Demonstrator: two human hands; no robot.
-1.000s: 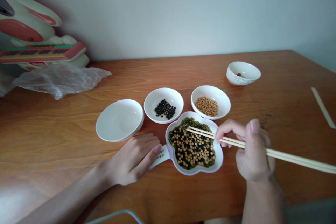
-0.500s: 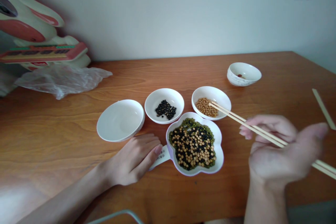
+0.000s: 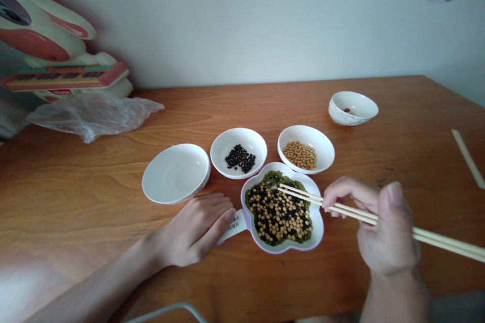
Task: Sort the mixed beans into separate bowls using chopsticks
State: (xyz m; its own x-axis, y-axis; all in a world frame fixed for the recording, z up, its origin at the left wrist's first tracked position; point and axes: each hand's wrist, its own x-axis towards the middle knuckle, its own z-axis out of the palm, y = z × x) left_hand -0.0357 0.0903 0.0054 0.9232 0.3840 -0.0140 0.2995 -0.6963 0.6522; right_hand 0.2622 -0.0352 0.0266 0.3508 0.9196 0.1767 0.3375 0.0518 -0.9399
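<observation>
My left hand (image 3: pixel 202 229) is closed over the labelled handle of a flower-shaped dish (image 3: pixel 317 222), holding it against the table. Green, black and tan beans lie mixed inside this dish. In my right hand (image 3: pixel 382 222) is a pair of wooden chopsticks (image 3: pixel 348 209), their tips close together over the beans at the dish's upper middle. Whether the tips pinch a bean I cannot tell. Just behind the dish stand a white bowl (image 3: pixel 322 154) with tan soybeans and another white bowl (image 3: pixel 217 155) with black beans. A third white bowl (image 3: pixel 176 174), with nothing in it, sits behind my left hand.
Farther back on the right is a patterned bowl (image 3: pixel 352 108) with a few reddish bits. A pale wooden strip (image 3: pixel 468 159) lies at the right. Crumpled clear plastic (image 3: pixel 98 113) rests before a rabbit-shaped toy (image 3: pixel 71 78). A pale curved bar (image 3: pixel 170 307) shows at the bottom edge.
My right hand has moved left and nearer to me. The chopstick tips went from the soybean bowl to above the flower-shaped dish. My left hand has stayed on the handle.
</observation>
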